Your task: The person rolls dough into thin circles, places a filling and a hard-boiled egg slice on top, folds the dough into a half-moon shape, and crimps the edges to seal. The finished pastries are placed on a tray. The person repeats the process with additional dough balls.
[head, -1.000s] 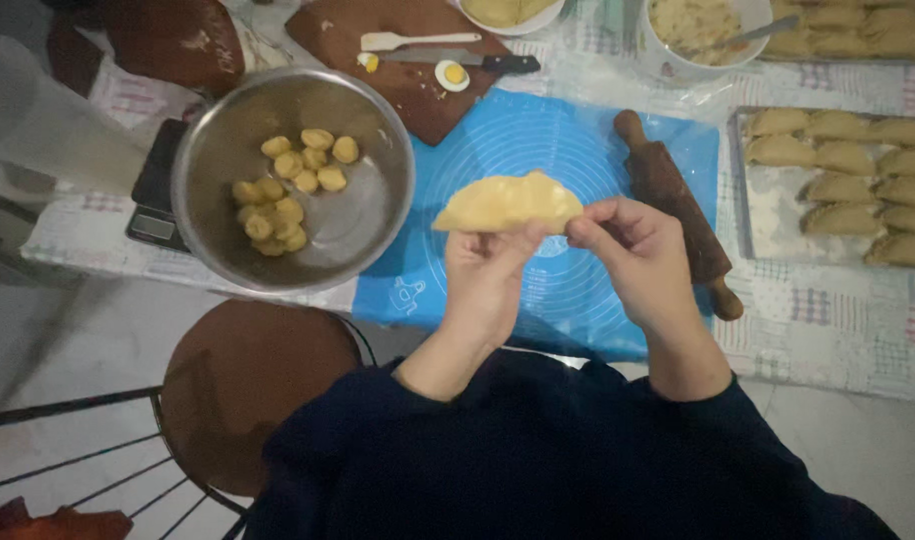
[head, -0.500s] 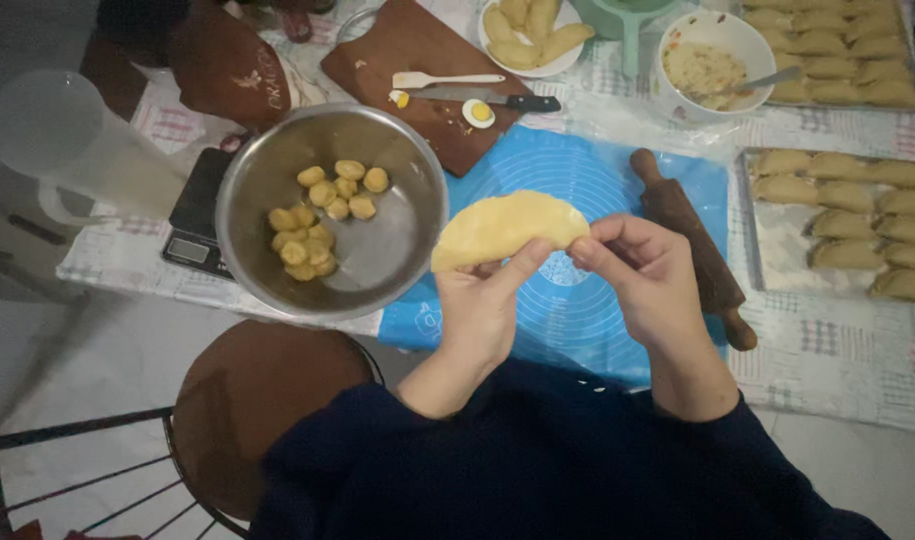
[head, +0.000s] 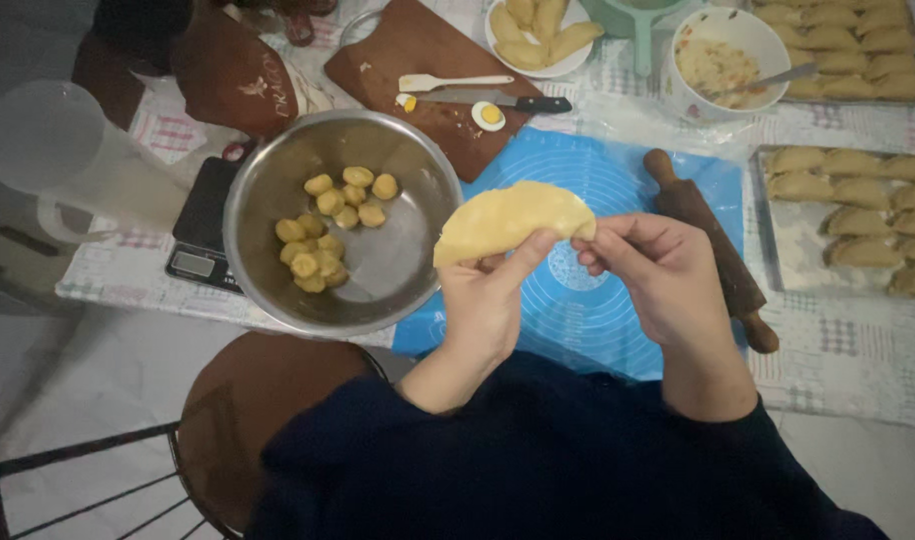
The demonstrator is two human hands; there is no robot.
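Above the blue silicone mat [head: 618, 175], the folded dough turnover [head: 513, 218] was pinched between both hands: the left hand [head: 488, 300] clamped its lower edge, the right hand [head: 658, 275] gripped its right tip.

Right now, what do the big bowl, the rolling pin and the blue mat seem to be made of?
Big bowl: likely stainless steel, brushed grey, with soft reflections on its wall. Rolling pin: apparently dark brown wood with a dull finish and turned handles. Blue mat: probably silicone or soft plastic, matte, lying flat, with pale printed circles. Both hands, left and right, hold the folded pastry above it.
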